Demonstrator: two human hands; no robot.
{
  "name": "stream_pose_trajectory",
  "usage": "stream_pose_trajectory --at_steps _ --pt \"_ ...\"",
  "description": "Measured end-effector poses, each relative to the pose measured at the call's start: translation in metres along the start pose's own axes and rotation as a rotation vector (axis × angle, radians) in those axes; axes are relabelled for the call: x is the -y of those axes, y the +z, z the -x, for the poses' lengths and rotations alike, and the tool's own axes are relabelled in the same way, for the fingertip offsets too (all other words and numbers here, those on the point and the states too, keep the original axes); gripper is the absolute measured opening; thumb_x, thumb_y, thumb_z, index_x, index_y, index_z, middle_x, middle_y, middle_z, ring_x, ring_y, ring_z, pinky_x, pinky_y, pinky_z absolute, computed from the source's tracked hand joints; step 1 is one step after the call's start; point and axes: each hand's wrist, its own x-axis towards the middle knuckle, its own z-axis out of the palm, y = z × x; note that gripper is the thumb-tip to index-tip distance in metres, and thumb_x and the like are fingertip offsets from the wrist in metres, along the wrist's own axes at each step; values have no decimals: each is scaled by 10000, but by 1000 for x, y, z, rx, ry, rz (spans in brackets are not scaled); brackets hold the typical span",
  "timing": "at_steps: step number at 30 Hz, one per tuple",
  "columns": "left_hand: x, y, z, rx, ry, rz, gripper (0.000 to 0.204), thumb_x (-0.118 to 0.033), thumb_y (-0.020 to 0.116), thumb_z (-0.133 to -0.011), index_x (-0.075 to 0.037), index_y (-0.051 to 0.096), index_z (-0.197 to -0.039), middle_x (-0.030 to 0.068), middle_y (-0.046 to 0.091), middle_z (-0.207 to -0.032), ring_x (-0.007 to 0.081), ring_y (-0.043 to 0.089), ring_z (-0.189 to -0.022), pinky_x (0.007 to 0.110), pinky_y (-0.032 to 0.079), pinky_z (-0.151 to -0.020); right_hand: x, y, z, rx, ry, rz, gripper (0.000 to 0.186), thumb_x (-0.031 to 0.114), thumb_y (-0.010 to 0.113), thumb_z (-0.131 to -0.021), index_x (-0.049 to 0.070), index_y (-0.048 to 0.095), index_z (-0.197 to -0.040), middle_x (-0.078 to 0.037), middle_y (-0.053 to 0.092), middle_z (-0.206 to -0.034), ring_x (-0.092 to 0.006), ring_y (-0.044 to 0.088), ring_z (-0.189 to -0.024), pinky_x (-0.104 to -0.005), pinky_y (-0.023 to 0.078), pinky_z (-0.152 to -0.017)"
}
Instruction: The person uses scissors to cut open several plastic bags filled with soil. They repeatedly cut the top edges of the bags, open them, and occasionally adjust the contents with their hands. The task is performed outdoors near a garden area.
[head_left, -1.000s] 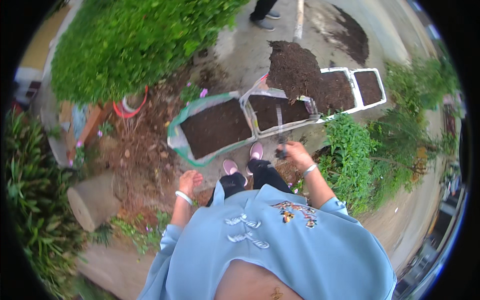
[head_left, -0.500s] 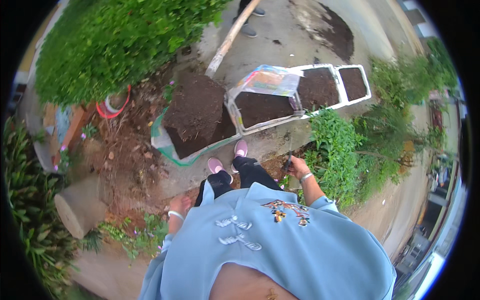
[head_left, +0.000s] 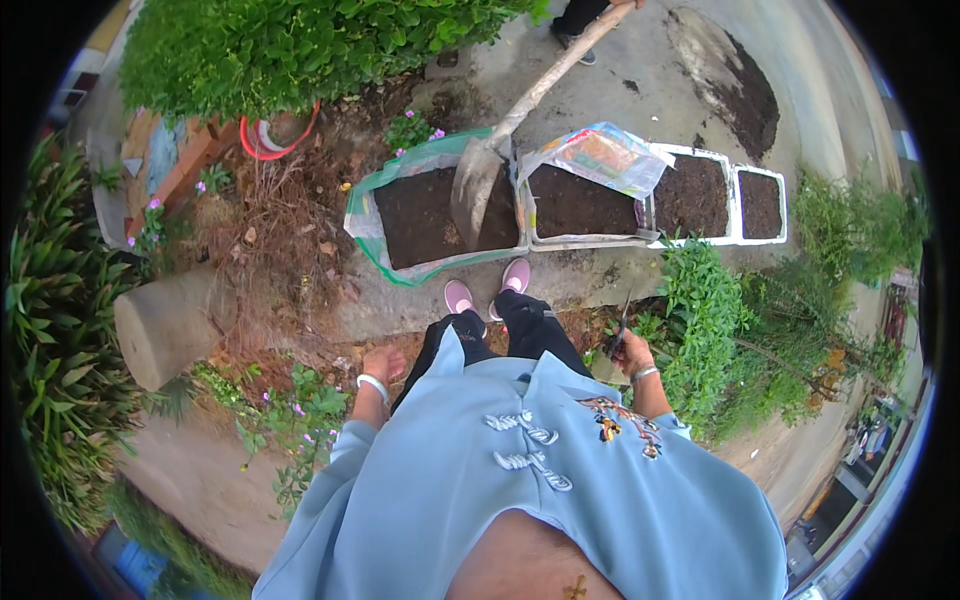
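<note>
The right hand (head_left: 632, 352) is closed around the handles of a pair of dark garden shears (head_left: 618, 330), whose thin blades point up and away from the body. The tool sits low at the person's right side, just beside the leafy green shrub (head_left: 705, 320) growing at the edge of the concrete path (head_left: 420, 305); whether the blades touch the foliage cannot be told. A pale band circles the right wrist.

The left hand (head_left: 383, 362) hangs at the left side above the bare soil, holding nothing. Its fingers appear loosely curled, though their exact spread cannot be told at this size. A white bracelet sits on that wrist. Low plants with small pink flowers (head_left: 290, 415) grow just below and to the left of this hand.

Between the two hands stand the person's dark trousers and pink shoes (head_left: 488, 288), toes near the path's far edge. The person wears a light blue tunic with knotted white fastenings (head_left: 520, 450).

Directly ahead of the shoes lies an open green sack filled with dark soil (head_left: 425, 215). To its right are white rectangular planter boxes of soil (head_left: 690, 195), in a row, the nearest partly covered by a colourful plastic bag (head_left: 605, 155).

A long-handled wooden shovel (head_left: 480, 180) rests blade-down in the green sack's soil, its handle running up toward another person's feet (head_left: 580, 25) at the top edge. A dense green hedge (head_left: 300, 45) borders the upper left, and a grey stone block (head_left: 165, 325) lies at the far left.
</note>
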Motion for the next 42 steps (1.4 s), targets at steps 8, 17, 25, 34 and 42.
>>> stream_pose_trajectory --at_steps 8,17,25,34,42 --pt "-19 23 8 29 41 17 225 -196 557 -925 -11 577 -1051 142 675 -915 232 669 -763 335 555 -628 22 4 7 -14 -118 153 302 371 717 -764 182 530 -622 38 464 -541 -109 406 -452 -269 305 -446" --pt "-102 145 74 478 221 -113 311 -284 573 -952 0 617 -1069 128 686 -964 192 668 -857 295 540 -761 98 123 72 211 -666 879 385 293 662 -776 -45 632 -959 -150 657 -813 -232 626 -720 -352 488 -669" --pt "-96 220 80 558 219 492 202 -153 573 -920 6 646 -1021 115 680 -961 212 661 -863 333 540 -768 74 262 101 564 -1081 1262 408 305 668 -742 -13 617 -992 -226 658 -941 -365 650 -891 -434 522 -789" --pt "-9 156 17 244 191 560 225 -83 469 -940 52 607 -1055 161 649 -1060 227 636 -906 336 531 -835 118 342 -56 544 -999 1264 662 430 600 -835 -89 529 -1240 -292 561 -1240 -386 544 -1177 -390 426 -1017" --pt "75 154 -18 217 50 652 183 -92 503 -958 30 602 -1051 180 639 -1119 228 627 -1004 342 514 -904 133 409 -324 161 -904 1431 956 612 569 -823 -91 307 -1415 -318 337 -1442 -403 333 -1359 -400 276 -1129"
